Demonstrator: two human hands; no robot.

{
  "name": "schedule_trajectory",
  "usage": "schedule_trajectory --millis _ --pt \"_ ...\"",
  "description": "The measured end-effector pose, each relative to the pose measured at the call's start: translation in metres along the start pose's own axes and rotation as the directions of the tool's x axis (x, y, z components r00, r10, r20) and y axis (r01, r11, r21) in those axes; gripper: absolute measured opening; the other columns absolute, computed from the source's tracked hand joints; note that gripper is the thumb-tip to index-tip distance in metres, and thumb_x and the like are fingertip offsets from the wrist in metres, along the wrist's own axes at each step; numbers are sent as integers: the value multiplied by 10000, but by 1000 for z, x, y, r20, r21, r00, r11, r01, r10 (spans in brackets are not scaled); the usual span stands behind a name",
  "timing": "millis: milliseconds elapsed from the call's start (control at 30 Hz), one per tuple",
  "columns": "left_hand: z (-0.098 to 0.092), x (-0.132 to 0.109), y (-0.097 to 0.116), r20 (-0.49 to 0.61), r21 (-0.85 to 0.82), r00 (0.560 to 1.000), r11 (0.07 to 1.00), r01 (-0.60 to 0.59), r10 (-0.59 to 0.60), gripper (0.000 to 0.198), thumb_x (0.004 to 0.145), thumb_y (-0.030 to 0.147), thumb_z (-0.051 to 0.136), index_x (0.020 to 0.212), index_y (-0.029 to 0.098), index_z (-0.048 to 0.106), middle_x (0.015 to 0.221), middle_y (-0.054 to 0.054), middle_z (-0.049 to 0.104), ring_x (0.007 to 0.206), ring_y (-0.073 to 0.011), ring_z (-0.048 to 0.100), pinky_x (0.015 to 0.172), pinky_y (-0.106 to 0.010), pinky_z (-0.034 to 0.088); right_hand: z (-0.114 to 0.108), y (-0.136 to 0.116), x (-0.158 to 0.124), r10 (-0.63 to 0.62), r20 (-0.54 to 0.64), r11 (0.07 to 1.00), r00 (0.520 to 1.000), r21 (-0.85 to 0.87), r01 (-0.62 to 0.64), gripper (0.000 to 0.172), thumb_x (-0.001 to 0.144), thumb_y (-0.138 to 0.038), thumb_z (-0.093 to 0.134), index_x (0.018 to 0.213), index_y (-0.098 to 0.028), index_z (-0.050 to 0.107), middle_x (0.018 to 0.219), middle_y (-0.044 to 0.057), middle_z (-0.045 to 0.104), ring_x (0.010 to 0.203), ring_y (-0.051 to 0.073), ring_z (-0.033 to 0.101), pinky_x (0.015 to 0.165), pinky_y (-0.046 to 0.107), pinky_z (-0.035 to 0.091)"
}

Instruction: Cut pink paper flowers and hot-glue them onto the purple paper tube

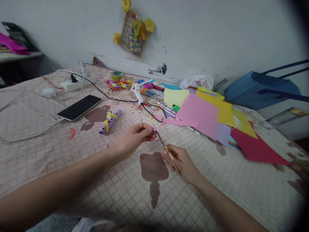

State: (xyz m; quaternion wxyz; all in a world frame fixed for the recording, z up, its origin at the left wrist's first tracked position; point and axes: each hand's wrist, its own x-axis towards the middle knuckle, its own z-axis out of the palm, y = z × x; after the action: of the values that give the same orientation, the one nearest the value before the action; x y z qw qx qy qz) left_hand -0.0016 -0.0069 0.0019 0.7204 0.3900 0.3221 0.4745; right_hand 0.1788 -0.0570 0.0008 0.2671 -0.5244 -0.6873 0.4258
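Note:
My left hand (141, 135) pinches a small piece of pink paper (154, 127) between thumb and fingertips. My right hand (180, 161) is closed around a pair of scissors (169, 153) with gold handles. Their blade tips point up and left and meet the edge of the pink paper. Both hands are above the patterned tablecloth (120, 180). Left of my left hand lies a rolled purple paper tube (110, 122) with a yellow strip and a small yellow flower on it. Just beyond my hands is a pink paper strip (180, 122).
A white glue gun (137, 93) stands behind, its black cord trailing to a power strip (78, 83). A phone (79, 108) lies at left. Coloured sheets, including a large pink sheet (198, 116) and a red one (258, 145), spread at right. Cut paper pieces (118, 83) are heaped at the back.

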Motion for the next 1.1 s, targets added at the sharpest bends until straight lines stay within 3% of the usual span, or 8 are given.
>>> schedule_trajectory --millis 1100 --pt "0 0 2 -5 7 1000 1000 4 -4 140 740 235 653 743 127 564 734 -22 624 686 -100 582 678 -238 447 -3 0 0 -26 -19 989 999 -144 23 404 856 -479 419 574 -191 395 504 -49 358 482 99 334 465 230 241"
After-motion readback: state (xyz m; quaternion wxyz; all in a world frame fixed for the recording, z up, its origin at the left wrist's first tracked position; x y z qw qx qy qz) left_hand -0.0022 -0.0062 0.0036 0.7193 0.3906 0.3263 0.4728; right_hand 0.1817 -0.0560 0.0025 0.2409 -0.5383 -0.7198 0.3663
